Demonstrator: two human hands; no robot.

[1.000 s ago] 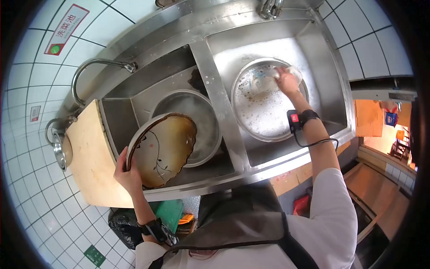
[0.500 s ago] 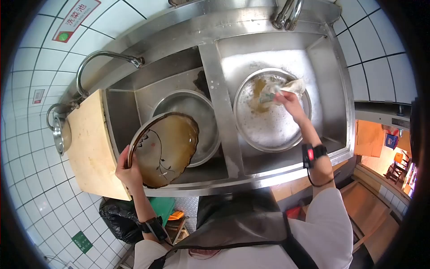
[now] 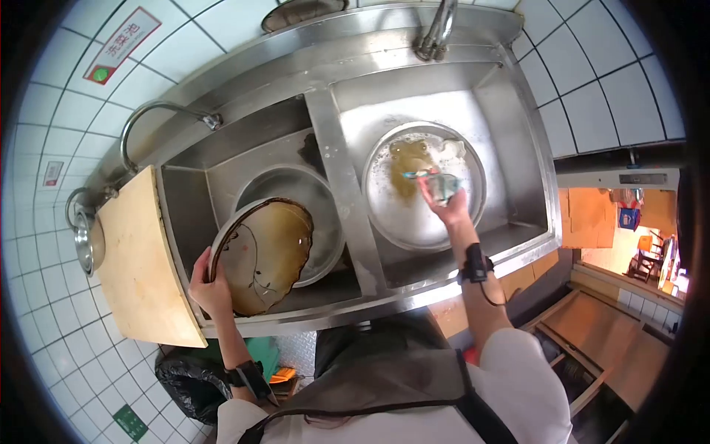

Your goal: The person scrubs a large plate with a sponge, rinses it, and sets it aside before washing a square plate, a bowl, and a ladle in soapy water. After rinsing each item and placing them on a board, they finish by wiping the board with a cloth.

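My left hand grips the left rim of a large brown-edged plate with a painted branch pattern. The plate is tilted over the left sink, partly covering a metal basin. My right hand is closed on a small clear greenish object, too blurred to name. It is above a round metal basin of soapy water in the right sink. A pale cloth lies in the suds near the basin's upper right, beside a yellowish-brown patch.
A wooden board covers the left end of the counter. Curved faucets stand at the left, with another tap behind the right sink. A metal bowl hangs beside the board. Below is a black bin bag.
My right hand has left the cloth, which now lies in the basin, and holds the small greenish object. The view has shifted; my left hand still holds the plate.
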